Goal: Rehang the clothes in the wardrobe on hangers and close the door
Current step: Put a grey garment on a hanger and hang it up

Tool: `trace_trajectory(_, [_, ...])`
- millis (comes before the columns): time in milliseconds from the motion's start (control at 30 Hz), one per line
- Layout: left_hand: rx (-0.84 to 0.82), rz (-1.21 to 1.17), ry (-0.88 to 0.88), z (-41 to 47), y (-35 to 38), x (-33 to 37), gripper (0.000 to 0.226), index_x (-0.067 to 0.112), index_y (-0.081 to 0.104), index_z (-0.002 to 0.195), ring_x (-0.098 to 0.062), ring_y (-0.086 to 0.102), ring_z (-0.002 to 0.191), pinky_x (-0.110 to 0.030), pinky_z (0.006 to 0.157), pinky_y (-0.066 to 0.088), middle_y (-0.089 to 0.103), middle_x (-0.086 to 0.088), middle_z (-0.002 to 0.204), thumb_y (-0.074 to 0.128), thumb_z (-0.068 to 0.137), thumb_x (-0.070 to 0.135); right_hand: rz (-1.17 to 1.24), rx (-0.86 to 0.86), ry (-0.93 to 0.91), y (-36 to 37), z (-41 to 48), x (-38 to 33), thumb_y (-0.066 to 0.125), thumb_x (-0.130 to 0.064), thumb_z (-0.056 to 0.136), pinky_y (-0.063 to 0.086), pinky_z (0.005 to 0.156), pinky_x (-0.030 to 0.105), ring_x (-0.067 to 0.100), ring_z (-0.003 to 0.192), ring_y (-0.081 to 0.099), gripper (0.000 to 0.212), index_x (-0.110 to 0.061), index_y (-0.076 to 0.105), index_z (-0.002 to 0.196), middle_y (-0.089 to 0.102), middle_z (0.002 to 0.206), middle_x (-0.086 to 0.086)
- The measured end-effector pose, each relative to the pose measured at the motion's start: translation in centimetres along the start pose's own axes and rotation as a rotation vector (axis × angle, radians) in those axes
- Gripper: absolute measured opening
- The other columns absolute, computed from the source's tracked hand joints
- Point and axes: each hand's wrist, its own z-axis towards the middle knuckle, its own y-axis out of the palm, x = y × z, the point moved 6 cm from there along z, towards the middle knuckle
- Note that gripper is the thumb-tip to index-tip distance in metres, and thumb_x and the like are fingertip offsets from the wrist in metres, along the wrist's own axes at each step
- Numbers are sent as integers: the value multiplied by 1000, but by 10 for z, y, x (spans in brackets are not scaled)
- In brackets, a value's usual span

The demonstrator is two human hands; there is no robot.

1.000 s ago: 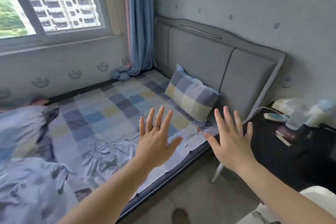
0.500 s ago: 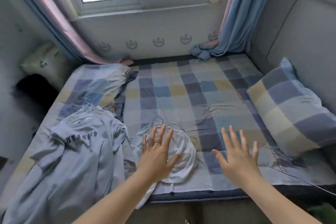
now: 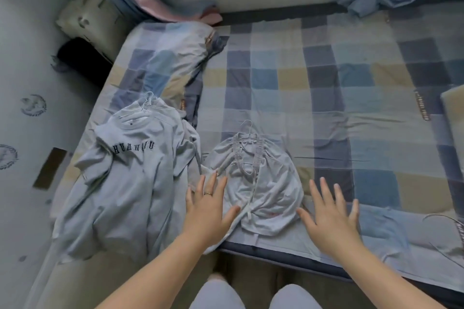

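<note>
Nearby, lettered tee [image 3: 135,183] beside white top [image 3: 266,178], prob. on hangers [image 3: 249,132], duvet [image 3: 173,57] bunched behind

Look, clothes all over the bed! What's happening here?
A person stands at the bed, both hands open and holding nothing. The left hand is at the left edge of a small white top, the right hand at its right edge. The top lies flat with a hanger hook at its neck. A grey shirt lies beside it, hangers at its collar.

Bare checked sheet [image 3: 288,98] lies open beyond 2 garments: shirt [image 3: 130,183], top [image 3: 261,183].
</note>
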Motion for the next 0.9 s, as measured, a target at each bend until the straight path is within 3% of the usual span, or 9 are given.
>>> trace_trajectory(467, [-191, -3, 35, 244, 180, -79, 73, 31, 2, 159, -24, -8, 153, -50, 122, 0, -1, 3, 168, 31, 99, 62, -38, -105, 65, 140, 239, -41, 19, -66, 96, -2, 117, 60, 23, 150, -15, 73, -33, -11, 155, -18, 164, -8])
trace_trajectory(767, [23, -144, 39, 409, 239, -119, 63, 22, 16, 158, -33, 16, 149, -50, 120, 15, 20, -6, 165, 38, 102, 41, -49, -8, 120, 197, 401, -42, 25, -68, 94, 6, 116, 62, 26, 152, -5, 75, -35, -2, 155, -7, 165, -7])
trace_trajectory(900, [45, -120, 71, 457, 241, -132, 58, 17, 25, 156, -36, 34, 140, -48, 112, 28, 38, -13, 155, 40, 103, 37, -31, 12, 110, 200, 442, -37, 28, -67, 93, 13, 115, 59, 26, 151, 2, 71, -40, 3, 154, -1, 166, -6])
